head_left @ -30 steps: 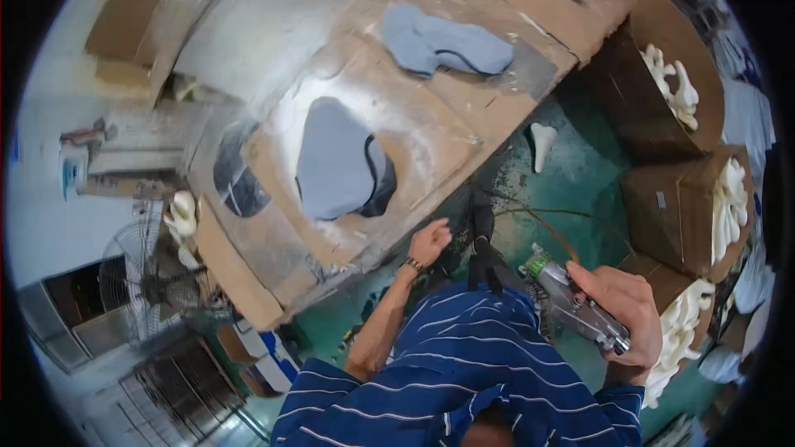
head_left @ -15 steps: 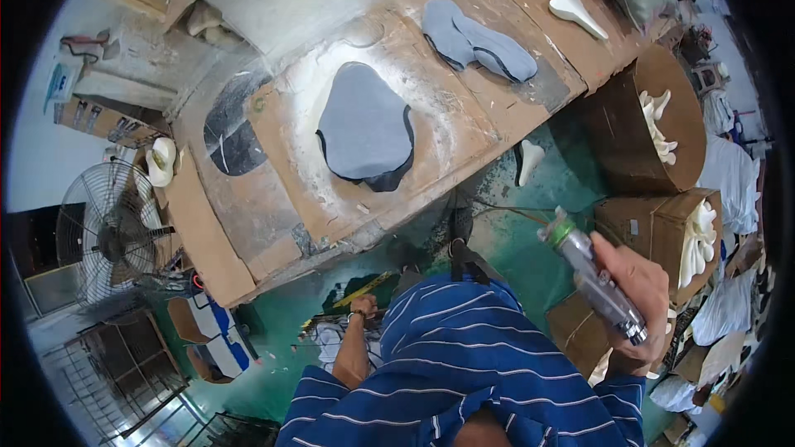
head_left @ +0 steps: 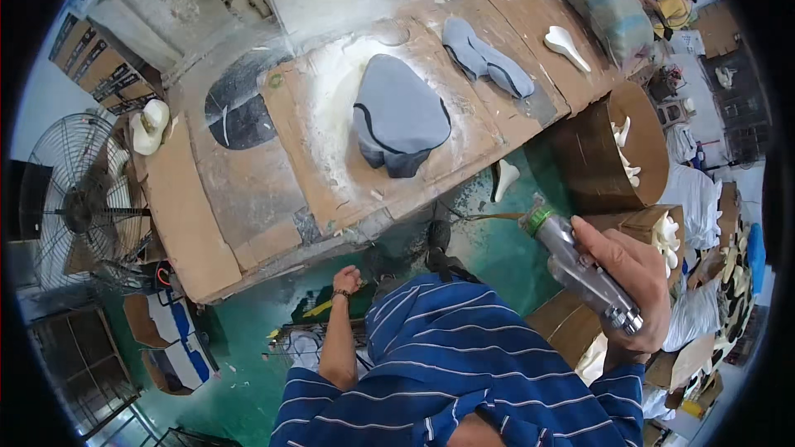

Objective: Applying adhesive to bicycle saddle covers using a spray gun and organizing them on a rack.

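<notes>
Grey saddle-shaped piece [head_left: 397, 103] sits at 12 o'clock on the table [head_left: 190, 223], on a cardboard sheet [head_left: 306, 190] with whitish residue [head_left: 325, 107] around it; dark flaps show under its near end. No hand or tool on it at this moment. Piece is laid out; whether its surface has been treated, can't tell. Second grey piece [head_left: 489, 62] at 1 o'clock, twisted shape, untouched; white saddle shell [head_left: 567, 45] between 1 and 2 o'clock, bare, no grey cover on it, so by the look of it grey pieces and shell are unjoined. Right hand [head_left: 633, 281] at 4 o'clock: fingers wrapped firmly round a clear-bodied hand tool [head_left: 575, 263] with a green collar, nose toward 10 o'clock, well apart from the grey piece. Left hand [head_left: 348, 280] at 7 o'clock, off the table edge: fingers slack, slightly curled, nothing visible in them.
</notes>
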Demonstrator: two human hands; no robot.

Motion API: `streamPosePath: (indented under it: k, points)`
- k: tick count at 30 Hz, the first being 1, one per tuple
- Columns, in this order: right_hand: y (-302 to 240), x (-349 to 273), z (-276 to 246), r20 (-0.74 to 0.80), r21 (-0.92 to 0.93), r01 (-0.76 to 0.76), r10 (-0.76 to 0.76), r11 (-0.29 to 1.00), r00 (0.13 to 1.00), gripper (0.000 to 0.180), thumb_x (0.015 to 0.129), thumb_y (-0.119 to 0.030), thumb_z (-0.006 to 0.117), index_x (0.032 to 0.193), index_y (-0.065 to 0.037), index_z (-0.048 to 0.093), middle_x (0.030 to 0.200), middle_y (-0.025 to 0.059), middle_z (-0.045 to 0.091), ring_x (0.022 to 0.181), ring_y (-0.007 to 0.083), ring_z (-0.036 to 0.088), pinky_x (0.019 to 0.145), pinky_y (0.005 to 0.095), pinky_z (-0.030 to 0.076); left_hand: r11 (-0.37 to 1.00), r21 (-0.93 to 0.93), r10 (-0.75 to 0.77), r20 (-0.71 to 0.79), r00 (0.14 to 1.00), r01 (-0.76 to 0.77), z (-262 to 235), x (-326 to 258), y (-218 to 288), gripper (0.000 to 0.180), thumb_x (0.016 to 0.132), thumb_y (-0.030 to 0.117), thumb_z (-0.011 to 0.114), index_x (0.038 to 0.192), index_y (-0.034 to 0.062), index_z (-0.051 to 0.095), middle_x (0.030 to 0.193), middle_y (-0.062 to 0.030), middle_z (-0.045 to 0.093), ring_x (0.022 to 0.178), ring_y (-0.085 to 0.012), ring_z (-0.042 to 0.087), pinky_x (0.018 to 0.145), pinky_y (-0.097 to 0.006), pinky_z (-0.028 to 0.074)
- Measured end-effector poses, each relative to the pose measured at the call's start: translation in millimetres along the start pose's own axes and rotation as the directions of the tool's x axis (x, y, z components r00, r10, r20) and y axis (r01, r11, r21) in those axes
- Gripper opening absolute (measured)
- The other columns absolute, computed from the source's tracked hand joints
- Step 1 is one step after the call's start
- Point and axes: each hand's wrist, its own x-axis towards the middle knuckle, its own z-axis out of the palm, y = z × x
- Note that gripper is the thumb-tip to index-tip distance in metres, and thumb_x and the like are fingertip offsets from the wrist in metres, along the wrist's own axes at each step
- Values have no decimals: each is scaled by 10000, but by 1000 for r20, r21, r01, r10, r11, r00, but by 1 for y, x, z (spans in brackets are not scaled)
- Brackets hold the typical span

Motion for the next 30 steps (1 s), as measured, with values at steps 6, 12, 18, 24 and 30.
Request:
streamPosePath:
  k: [6, 12, 18, 24, 30]
  points:
    - [-66, -14, 27, 12, -161, 2, 0, 987, 1000, 681, 743, -105, 821, 1386, 21, 633, 804, 129, 674, 640, 268, 665, 562, 374, 515, 987, 30, 162, -42, 986, -161, -13, 6, 14, 313, 930, 216, 754, 1214, 86, 740, 870, -71, 752, 708, -161, 689, 601, -331, 550]
    - [-101, -46, 41, 61, -234, 14, 1, 972, 998, 691, 743, -159, 834, 1375, 36, 634, 735, 92, 625, 606, 233, 631, 506, 362, 478, 713, 287, 693, -156, 703, -640, 2, -20, 154, 260, 975, 191, 719, 1189, 44, 735, 957, -63, 755, 850, -134, 691, 729, -300, 558]
    - [-90, -86, 32, 133, -159, -21, 43, 987, 990, 716, 747, -136, 845, 1379, 89, 594, 823, 137, 666, 669, 274, 658, 548, 374, 499, 175, 269, 985, -42, 170, -947, 51, -105, 361, 335, 902, 241, 770, 1198, 86, 744, 1194, -142, 739, 1126, -328, 680, 997, -420, 514]
    - [-46, -111, 21, 41, -44, -113, 115, 993, 993, 712, 740, -75, 838, 1385, 92, 588, 886, 172, 700, 725, 317, 694, 619, 398, 537, -274, 778, 897, 419, 142, -565, 128, -128, 485, 481, 738, 425, 872, 1102, 117, 812, 1356, -132, 685, 1241, -303, 638, 1050, -445, 509]
    - [12, -119, 4, 76, 169, -76, 64, 983, 995, 679, 777, -60, 795, 1397, 108, 573, 904, 191, 704, 740, 340, 705, 632, 414, 547, -150, 863, 720, 429, 545, -482, 146, -98, 524, 401, 649, 484, 931, 907, 187, 850, 936, -89, 795, 1049, -266, 730, 926, -448, 538]
